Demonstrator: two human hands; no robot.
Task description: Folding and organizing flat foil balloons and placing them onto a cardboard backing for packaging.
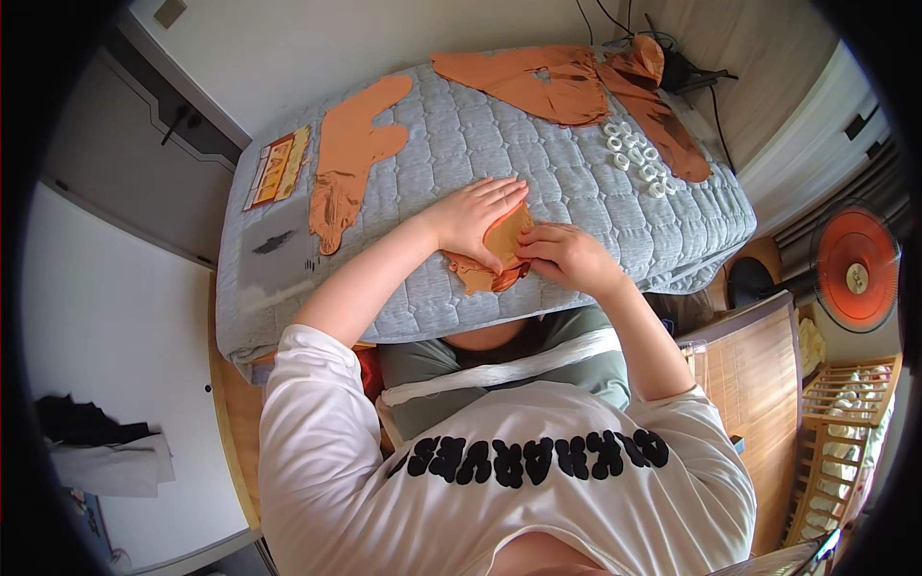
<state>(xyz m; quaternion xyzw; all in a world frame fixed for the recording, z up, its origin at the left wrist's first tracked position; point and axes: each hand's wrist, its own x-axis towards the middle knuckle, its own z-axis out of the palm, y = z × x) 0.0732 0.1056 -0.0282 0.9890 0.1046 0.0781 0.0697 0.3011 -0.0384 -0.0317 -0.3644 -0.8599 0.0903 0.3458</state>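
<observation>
A crumpled, folded orange foil balloon [504, 242], still flat, lies near the front edge of the quilted grey mattress [423, 288]. My left hand [473, 219] rests on its left side, fingers stretched out flat toward the far side and the thumb apart, pressing it down. From the right, my right hand [574, 257] has its fingers closed on the balloon's edge. Part of the balloon is hidden under both hands. Darker, shiny folds show at its near end.
Flat orange foil balloons lie at the far left [355, 144], far middle [533, 84] and far right [667, 125]. Several white rolls of ribbon or tape [631, 146] sit nearby. A printed card [279, 171] and a clear plastic sheet [274, 245] lie left. An orange fan [855, 269] stands right.
</observation>
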